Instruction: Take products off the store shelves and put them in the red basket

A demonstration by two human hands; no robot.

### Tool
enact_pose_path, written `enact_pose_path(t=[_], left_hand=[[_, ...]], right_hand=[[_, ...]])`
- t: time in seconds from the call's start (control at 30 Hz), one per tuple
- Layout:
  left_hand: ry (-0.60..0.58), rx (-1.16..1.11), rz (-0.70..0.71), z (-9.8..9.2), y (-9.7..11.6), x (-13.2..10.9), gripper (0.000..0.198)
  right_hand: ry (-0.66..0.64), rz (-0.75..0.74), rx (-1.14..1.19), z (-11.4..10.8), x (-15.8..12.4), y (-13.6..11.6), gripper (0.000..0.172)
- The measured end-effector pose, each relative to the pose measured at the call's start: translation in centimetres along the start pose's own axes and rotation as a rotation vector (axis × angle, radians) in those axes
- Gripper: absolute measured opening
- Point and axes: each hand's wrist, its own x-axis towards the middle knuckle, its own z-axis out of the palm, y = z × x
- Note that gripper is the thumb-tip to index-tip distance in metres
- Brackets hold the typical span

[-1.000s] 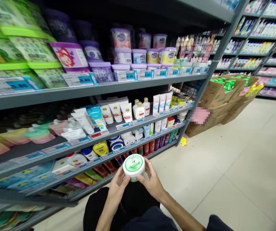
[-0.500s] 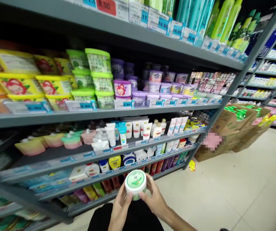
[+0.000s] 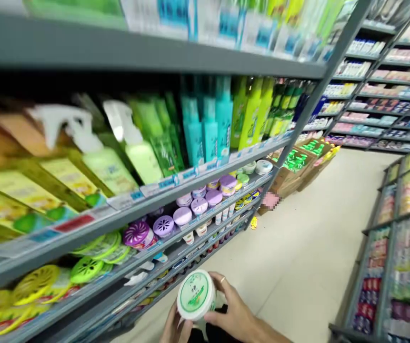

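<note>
A round white jar (image 3: 196, 294) with a green printed lid sits between my two hands at the bottom middle of the head view. My left hand (image 3: 176, 325) grips its lower left side, the thumb in front. On the right side, my right hand (image 3: 229, 305) holds it with the thumb at the front and the fingers behind; a ring shows on one finger. The lid faces up and towards me. The jar's lower side is mostly hidden.
Store shelves (image 3: 129, 200) on the left carry spray bottles (image 3: 138, 155), turquoise bottles (image 3: 208, 128) and purple-lidded tubs (image 3: 199, 205). Cardboard boxes (image 3: 286, 183) of green items stand at the shelf end. A pale tiled floor (image 3: 308, 238) runs towards another shelf rack (image 3: 386, 257) on the right.
My view has turned to the right and now takes in a higher shelf and the aisle's right-hand rack. Both hands keep hold of the jar, which is tilted a little more.
</note>
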Motion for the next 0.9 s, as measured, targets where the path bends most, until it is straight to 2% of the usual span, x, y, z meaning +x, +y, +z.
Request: enact_pose_path(t=[0.1, 0.17, 0.23, 0.33, 0.43, 0.53, 0.63, 0.7, 0.77, 0.9], left_hand=[[-0.111, -0.004, 0.023, 5.6, 9.5, -3.1, 0.092], [-0.199, 0.029, 0.074, 9.1, 14.7, -4.2, 0.093], [-0.275, 0.066, 0.138, 12.6, 18.5, -4.8, 0.09], [-0.311, 0.095, 0.218, 18.8, 21.9, -5.6, 0.083], [-0.248, 0.089, 0.278, 26.5, 23.0, -6.4, 0.081], [-0.198, 0.059, 0.313, 34.3, 22.8, -7.0, 0.079], [-0.177, 0.03, 0.309, 40.2, 22.1, -7.3, 0.077], [-0.171, 0.04, 0.298, 42.7, 21.8, -7.4, 0.076], [-0.168, 0.058, 0.299, 44.2, 21.6, -7.4, 0.076], [-0.159, 0.07, 0.29, 45.4, 21.3, -7.1, 0.081]], right_hand=[[0.062, -0.09, -0.054, -4.7, -1.1, -10.1, 0.086], [0.084, -0.174, -0.094, -8.1, -1.5, -14.8, 0.086], [0.099, -0.239, -0.116, -11.8, -1.7, -17.8, 0.086], [0.133, -0.3, -0.109, -17.9, -1.7, -20.0, 0.087], [0.173, -0.344, -0.11, -24.8, -1.6, -20.7, 0.083], [0.164, -0.349, -0.146, -31.8, -1.7, -20.8, 0.08], [0.141, -0.333, -0.21, -37.9, -2.0, -20.9, 0.079], [0.117, -0.305, -0.251, -40.9, -2.1, -21.0, 0.078], [0.079, -0.29, -0.267, -43.1, -1.8, -21.1, 0.079], [0.02, -0.285, -0.255, -44.7, -0.7, -20.5, 0.081]])
